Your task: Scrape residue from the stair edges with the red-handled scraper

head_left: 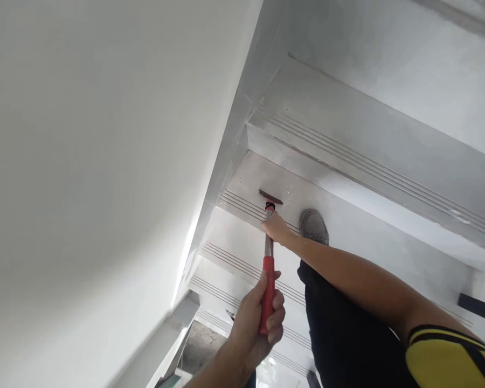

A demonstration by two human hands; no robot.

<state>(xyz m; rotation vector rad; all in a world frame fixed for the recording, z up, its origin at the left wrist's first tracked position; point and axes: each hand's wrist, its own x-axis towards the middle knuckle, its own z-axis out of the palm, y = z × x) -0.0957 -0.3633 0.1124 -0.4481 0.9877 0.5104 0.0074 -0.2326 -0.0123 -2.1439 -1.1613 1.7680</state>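
A: Red-handled metal scraper (269,253) position?
B: Frame centre, blade on the grey grooved stair tread (250,186).
A: Hands?
B: Left hand (256,318) fingers wrapped around the handle; right hand (275,227) fingers closed on the shaft.

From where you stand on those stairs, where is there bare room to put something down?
The step above, between its grooved edge and the riser behind, lies bare. So does the same step right of the shoe. It is crowded near the wall, where the left hand and right hand hold the hammer.
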